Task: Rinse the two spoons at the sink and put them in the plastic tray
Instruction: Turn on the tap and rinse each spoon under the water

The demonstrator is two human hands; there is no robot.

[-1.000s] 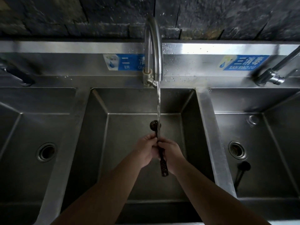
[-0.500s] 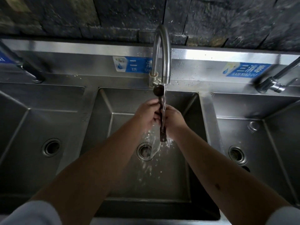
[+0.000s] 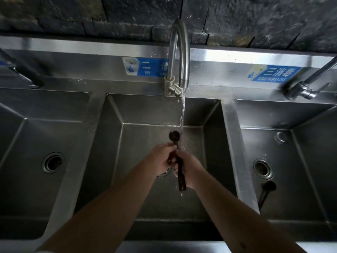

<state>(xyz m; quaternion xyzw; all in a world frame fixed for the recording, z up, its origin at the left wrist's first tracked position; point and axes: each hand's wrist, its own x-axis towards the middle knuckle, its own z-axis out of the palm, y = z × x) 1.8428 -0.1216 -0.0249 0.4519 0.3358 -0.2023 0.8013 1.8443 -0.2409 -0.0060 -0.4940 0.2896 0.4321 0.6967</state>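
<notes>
A dark spoon (image 3: 174, 136) stands nearly upright over the middle basin (image 3: 142, 114), bowl up, handle end pointing down. Both hands grip its handle: my left hand (image 3: 161, 157) from the left, my right hand (image 3: 189, 167) from the right. Water streams from the curved steel tap (image 3: 179, 52) and hits just right of the spoon's bowl, by my fingers. A second dark spoon (image 3: 266, 191) lies on the floor of the right basin (image 3: 310, 136), below its drain. No plastic tray is in view.
Three steel basins sit side by side, with dividers between them. Left basin (image 3: 27, 110) has a drain (image 3: 52, 162). Another tap (image 3: 306, 88) stands at the back right, a dark one (image 3: 21, 73) at the back left. Blue labels mark the splashback.
My hands and the spoon have dropped from right under the tap spout to lower in the basin. The splashing around my hands has eased. The second spoon shows fully again.
</notes>
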